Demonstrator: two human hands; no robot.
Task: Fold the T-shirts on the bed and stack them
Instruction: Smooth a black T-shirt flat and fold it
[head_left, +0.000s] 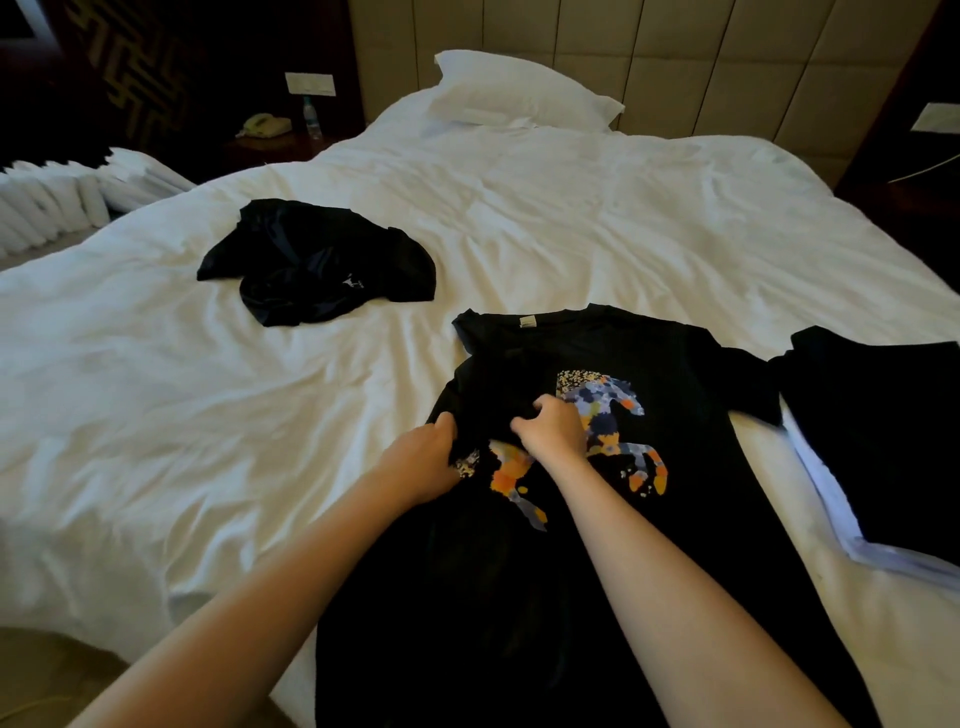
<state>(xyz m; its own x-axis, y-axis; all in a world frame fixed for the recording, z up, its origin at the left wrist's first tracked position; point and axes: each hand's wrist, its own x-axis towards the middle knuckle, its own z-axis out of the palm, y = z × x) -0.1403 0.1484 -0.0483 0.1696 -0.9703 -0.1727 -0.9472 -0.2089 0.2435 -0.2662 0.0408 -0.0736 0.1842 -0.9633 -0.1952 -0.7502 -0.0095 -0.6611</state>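
Head view, one entry.

- Horse-print T-shirt (701, 519): black, print side up, collar away from the person. It lies under both hands, spread flat on the right-hand side and bunched on the left.
- Left hand (426, 457): fingers curled, gripping the shirt's left edge where the cloth is gathered.
- Right hand (553, 426): just beside the left, fingers curled, pinching a ridge of cloth at the chest, partly over the print.
- Crumpled black T-shirt (317, 260): unfolded, well beyond the left hand.
- Folded stack (883, 441): a dark garment on paler ones, well to the right of the right hand.
- Bed (208, 415): white, creased cover.
- Pillow (519, 88): far beyond both hands.

Step in hand, as judged: the left side of the printed shirt is being folded or straightened. The next move calls for drawing that side flat across the chest, keeping the edge straight, before the right sleeve is dealt with.
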